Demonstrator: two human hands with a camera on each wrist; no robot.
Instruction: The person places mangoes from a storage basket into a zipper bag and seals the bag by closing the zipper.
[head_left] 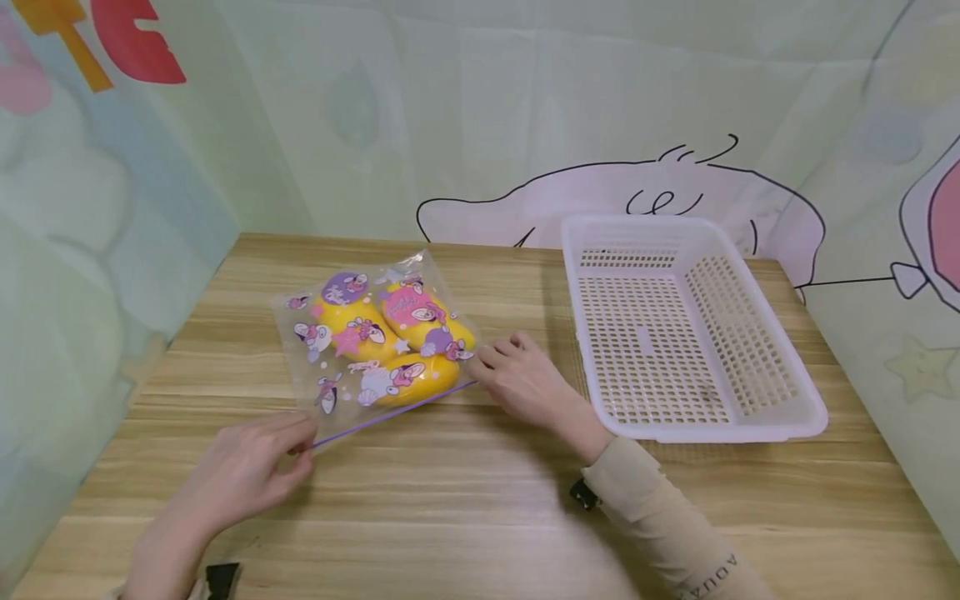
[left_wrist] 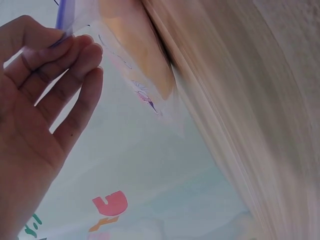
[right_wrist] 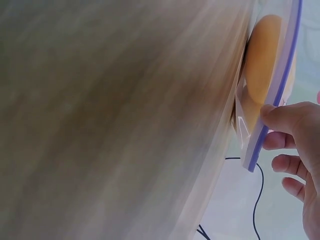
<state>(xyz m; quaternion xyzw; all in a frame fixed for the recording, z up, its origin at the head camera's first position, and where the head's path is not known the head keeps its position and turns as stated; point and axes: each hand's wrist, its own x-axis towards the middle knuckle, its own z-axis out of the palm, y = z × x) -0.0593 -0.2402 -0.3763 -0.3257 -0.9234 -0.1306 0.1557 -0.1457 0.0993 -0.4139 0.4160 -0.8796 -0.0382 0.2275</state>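
A clear zip bag (head_left: pixel 341 392) with cartoon prints and a purple zip strip lies on the table, its zip edge toward me. Inside it are three yellow rounded things that look like mangoes (head_left: pixel 420 379). My left hand (head_left: pixel 251 467) pinches the near left corner of the zip edge between thumb and index finger, as the left wrist view shows. At the right end of that edge, my right hand (head_left: pixel 525 379) pinches the purple strip (right_wrist: pixel 285 75) with thumb and index finger, the other fingers loosely bent.
To the right stands a white plastic basket (head_left: pixel 780 429) with slotted floor and walls, close by my right forearm. The wooden table (head_left: pixel 465 517) meets a printed cloth backdrop (head_left: pixel 337 125) at its far edge and sides.
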